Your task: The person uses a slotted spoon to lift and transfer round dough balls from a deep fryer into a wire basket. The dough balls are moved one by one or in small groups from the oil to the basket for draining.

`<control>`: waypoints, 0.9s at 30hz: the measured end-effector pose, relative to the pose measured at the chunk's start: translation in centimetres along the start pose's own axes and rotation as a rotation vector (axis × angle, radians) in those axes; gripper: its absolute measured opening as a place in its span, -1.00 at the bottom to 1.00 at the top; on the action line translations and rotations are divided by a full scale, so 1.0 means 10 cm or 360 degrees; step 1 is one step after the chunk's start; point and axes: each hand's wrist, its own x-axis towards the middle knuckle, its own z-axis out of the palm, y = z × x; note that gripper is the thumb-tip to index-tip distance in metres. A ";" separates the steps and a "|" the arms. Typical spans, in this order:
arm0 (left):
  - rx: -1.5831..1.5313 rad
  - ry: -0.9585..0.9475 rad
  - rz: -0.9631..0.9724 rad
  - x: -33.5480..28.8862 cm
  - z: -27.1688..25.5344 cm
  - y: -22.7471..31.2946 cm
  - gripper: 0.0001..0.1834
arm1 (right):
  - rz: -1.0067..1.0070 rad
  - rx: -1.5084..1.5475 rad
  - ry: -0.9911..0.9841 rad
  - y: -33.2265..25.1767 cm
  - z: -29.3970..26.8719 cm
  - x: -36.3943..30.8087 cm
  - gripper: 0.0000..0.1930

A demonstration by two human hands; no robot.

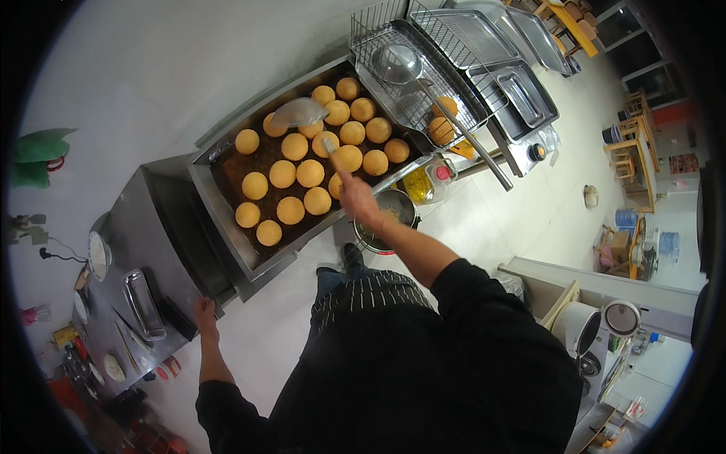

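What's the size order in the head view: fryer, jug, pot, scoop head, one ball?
1. Fryer
2. Pot and jug: close, and the pot is partly hidden, so unranked
3. Scoop head, blurred
4. Ball

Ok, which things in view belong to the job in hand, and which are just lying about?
Part of the job, it appears:
right hand
scoop it holds
golden balls
steel vat around them

Apparently just lying about:
narrow steel tray
white bowl
blue water bottles
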 end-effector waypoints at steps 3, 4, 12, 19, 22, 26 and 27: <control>-0.0044 -0.0014 0.0006 0.04 -0.01 -0.06 -0.73 | -0.0003 0.0121 -0.0134 -0.11 0.05 -0.51 -0.74; -0.0030 0.0027 -0.0052 0.04 -0.02 -0.06 -0.74 | -0.0038 0.0176 -0.0176 -0.12 0.00 -0.67 -0.74; -0.0081 0.0009 -0.0122 -0.05 0.02 0.03 -0.75 | -0.0007 0.0268 0.0038 0.21 -0.64 -0.73 -0.81; -0.0009 0.0086 -0.0059 0.01 0.03 -0.01 -0.77 | 0.0257 0.0305 0.0102 0.17 -0.46 -0.77 -0.82; -0.0037 0.0034 -0.0085 0.01 0.01 -0.03 -0.77 | 0.0221 0.0426 -0.0147 0.07 -0.46 -1.11 -0.81; -0.0097 0.0066 -0.0152 -0.02 0.01 -0.03 -0.76 | 0.0033 0.0409 -0.0158 0.05 -0.65 -1.31 -0.81; -0.0091 0.0058 -0.0128 -0.02 0.01 -0.03 -0.75 | -0.0008 0.0361 -0.0107 0.10 -0.71 -1.25 -0.82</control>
